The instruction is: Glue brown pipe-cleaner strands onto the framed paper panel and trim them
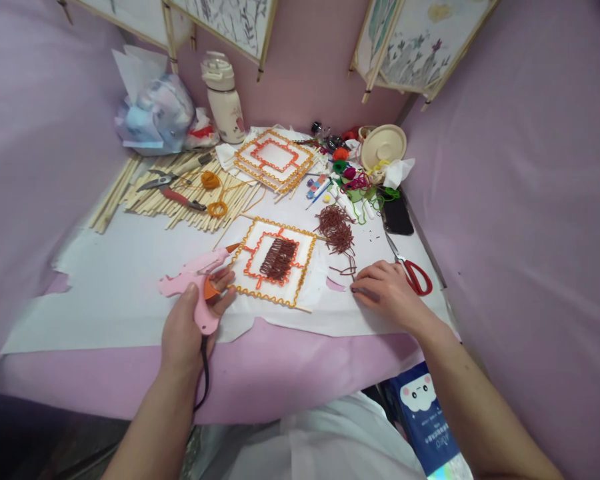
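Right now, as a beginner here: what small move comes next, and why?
Probably glue on another brown strand: the left hand holds a pink glue gun beside the square frame, the right hand rests near loose brown strands, and the frame's centre shows brown rows.

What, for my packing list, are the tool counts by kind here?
Pink hot glue gun: 1
Red-handled scissors: 1
Red-handled pliers: 1
Total: 3

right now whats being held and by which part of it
The left hand grips a pink hot glue gun by its handle; the right hand appears empty.
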A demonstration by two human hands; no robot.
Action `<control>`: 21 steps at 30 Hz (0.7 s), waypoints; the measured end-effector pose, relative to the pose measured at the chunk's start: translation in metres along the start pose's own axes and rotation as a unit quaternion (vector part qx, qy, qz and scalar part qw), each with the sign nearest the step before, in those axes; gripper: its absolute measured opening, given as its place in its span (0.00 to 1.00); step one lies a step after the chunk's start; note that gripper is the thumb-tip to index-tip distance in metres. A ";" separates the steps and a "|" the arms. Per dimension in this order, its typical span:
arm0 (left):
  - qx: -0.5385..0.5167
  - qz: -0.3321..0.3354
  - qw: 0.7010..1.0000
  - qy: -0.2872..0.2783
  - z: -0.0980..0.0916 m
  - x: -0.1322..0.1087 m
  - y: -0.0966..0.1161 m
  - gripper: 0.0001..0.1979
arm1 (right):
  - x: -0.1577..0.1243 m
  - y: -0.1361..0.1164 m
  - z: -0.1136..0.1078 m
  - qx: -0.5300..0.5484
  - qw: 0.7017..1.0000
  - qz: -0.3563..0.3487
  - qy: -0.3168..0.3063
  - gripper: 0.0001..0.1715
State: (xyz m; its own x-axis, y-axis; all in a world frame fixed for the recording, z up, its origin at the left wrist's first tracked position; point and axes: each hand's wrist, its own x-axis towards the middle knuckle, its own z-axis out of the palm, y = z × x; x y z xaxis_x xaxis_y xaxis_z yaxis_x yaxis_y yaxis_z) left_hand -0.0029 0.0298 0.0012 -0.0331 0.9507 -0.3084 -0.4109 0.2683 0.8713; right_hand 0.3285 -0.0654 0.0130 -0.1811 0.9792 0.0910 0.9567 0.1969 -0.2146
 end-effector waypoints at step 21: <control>-0.003 0.007 1.000 -0.003 -0.003 0.003 -0.003 0.19 | 0.001 0.004 0.011 0.004 1.000 -0.007 0.018 0.09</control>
State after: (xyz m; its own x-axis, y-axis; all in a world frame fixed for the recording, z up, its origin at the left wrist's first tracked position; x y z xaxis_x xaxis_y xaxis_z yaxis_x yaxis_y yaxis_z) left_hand -0.0041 0.0309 -0.0034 -0.0334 0.9551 -0.2943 -0.4155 0.2545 0.8733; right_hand 0.3301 -0.0631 0.0018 -0.1865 0.9739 0.1293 0.9522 0.2116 -0.2203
